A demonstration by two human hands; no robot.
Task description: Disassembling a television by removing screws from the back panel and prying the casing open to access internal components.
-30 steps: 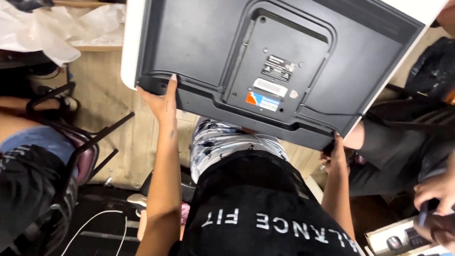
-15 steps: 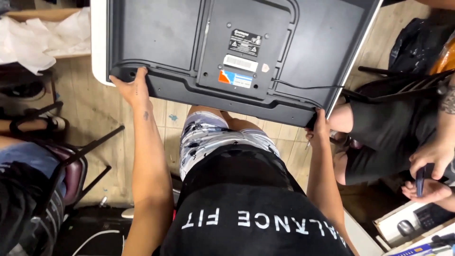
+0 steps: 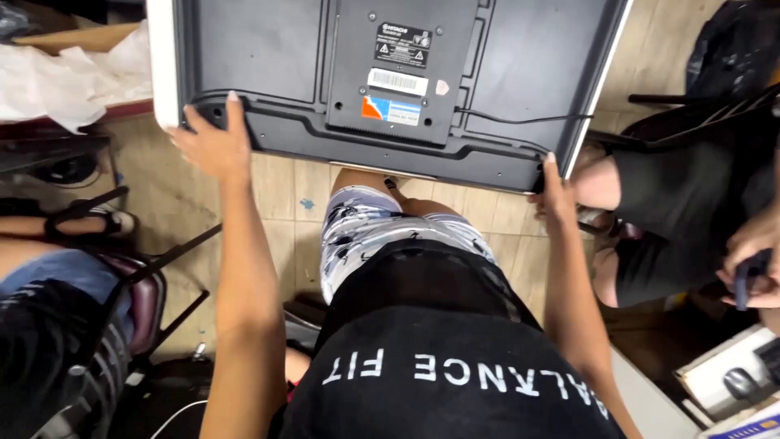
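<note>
While the flat screen [image 3: 390, 81] lies face down with its dark grey back panel toward the camera, it is supported above the person's lap at its two near corners. The left hand [image 3: 207, 142] grips the near left corner of the screen, fingers curled around the lower edge beside the white frame, with one fingertip resting on top of the panel. The right hand [image 3: 552, 191] holds the near right corner of the screen, its fingers closed on the edge; how far they wrap beneath cannot be told. At the centre of the screen's back sits a raised rectangular plate carrying several stickers [image 3: 394, 93], white, black and orange-blue. A thin black cable [image 3: 520, 120] runs across the back from that plate toward the screen's right edge. Below the screen the person's patterned shorts [image 3: 366, 232] and black shirt [image 3: 439, 358] are visible over a tiled floor [image 3: 288, 191]. Left of the screen lies crumpled white paper [image 3: 65, 81], and further down on that side a dark chair [image 3: 138, 284]. Right of the screen another person sits in dark clothing, and that co-worker's hand [image 3: 751, 260] holds a small dark object, well apart from the screen.
</note>
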